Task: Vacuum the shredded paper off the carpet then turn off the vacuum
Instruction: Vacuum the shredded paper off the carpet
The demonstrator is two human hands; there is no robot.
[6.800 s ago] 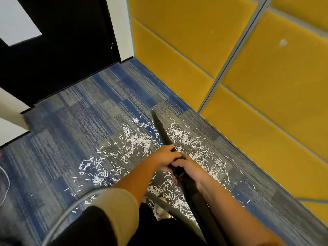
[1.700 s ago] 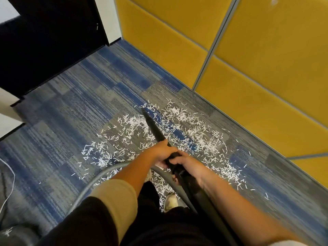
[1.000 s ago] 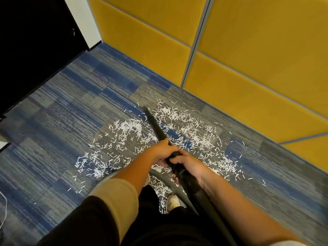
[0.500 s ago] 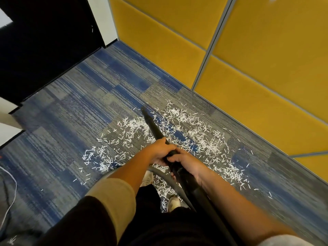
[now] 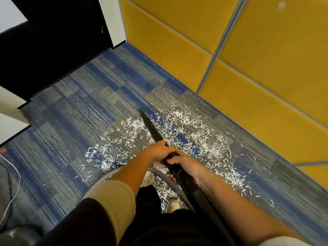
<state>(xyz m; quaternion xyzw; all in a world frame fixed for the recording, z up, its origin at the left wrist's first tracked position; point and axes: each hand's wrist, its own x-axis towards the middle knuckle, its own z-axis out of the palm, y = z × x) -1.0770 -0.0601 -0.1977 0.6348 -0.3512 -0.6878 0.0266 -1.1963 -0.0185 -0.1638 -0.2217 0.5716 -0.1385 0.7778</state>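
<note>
Both hands, left hand (image 5: 160, 153) ahead of right hand (image 5: 184, 163), grip the black vacuum wand (image 5: 150, 127). Shredded paper (image 5: 204, 139) litters the carpet (image 5: 71, 121) either side; a grey hose (image 5: 99, 181) loops behind, yellow wall panels (image 5: 266, 68) to the right.

**Two hands on a vacuum wand over scattered paper**

The left hand (image 5: 160, 153) and right hand (image 5: 184, 163) grip a black vacuum wand (image 5: 150, 126), its tip resting on blue-grey carpet (image 5: 71, 121) among white shredded paper (image 5: 195, 132). Yellow wall panels (image 5: 266, 68) stand alongside.
</note>
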